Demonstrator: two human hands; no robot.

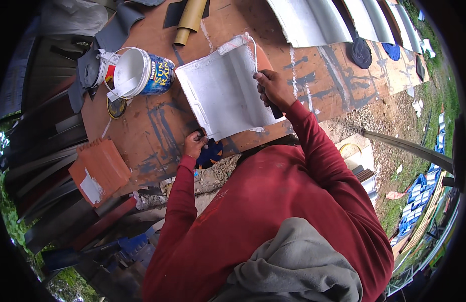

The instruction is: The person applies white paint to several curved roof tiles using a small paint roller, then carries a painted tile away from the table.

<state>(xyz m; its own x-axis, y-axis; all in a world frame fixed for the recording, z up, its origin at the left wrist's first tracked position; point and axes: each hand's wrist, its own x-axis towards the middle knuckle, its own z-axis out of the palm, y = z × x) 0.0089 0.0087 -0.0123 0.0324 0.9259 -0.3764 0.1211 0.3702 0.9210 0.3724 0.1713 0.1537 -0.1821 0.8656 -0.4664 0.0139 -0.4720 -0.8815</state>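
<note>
A roof tile (223, 88) coated white over most of its curved face lies on the wooden table in front of me. A strip of bare orange shows at its far right corner. My right hand (276, 90) is wrapped around the dark handle of a paint roller (255, 55). The white roller sleeve (234, 44) rests along the tile's far edge. My left hand (194, 144) has its fingers curled at the near left corner of the tile, gripping it. Beside that hand, a dark blue and orange cloth-like piece (210, 154) hangs at the table's front edge.
A blue paint bucket (159, 75) lies tilted at the left, its inside white. An orange tile (99, 171) with a white patch sits at the table's near left corner. White-coated tiles (311, 22) line the far right. A tan tube-shaped piece (191, 20) lies at the back.
</note>
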